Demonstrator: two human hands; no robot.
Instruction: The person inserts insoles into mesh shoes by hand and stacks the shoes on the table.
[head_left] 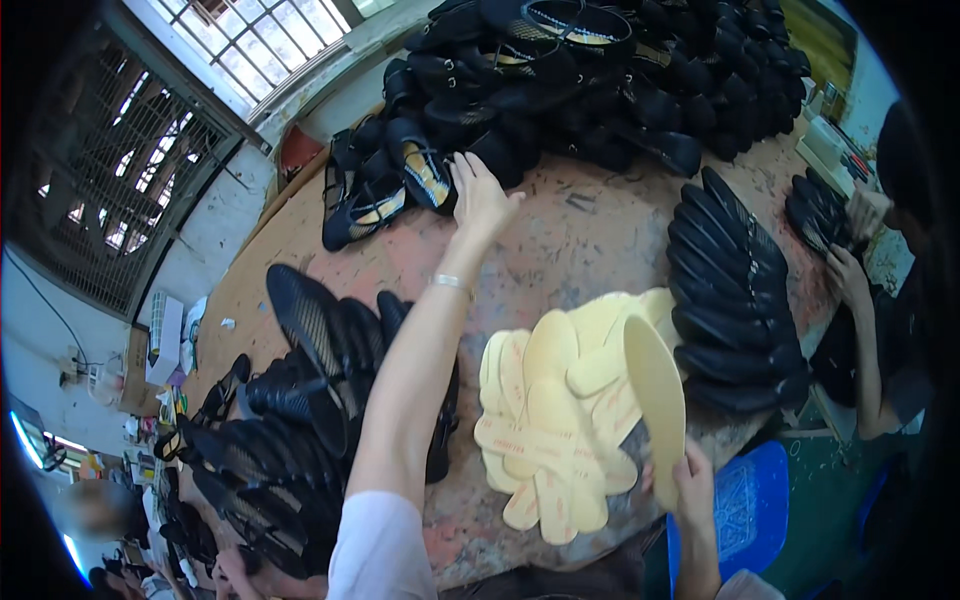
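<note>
Hands apart, we note: left hand [482,200] outstretched, right hand [693,490] clamped on an insole. Shoe pile [570,95]: top. Black shoe [425,172]: upper left, at left fingertips. Cream insole [656,405]: lower right. We judge shoe-fetching underway; next needs fingers closing.

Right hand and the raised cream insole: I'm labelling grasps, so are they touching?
Touching. The head view shows the right hand gripping the cream insole near its lower end, with digits at both edges.

Stained reddish table [575,245] is loaded: black shoes [610,110] heaped at far side, cream insoles [550,400] piled nearer, shoe rows [735,300] stacked left and right.
</note>
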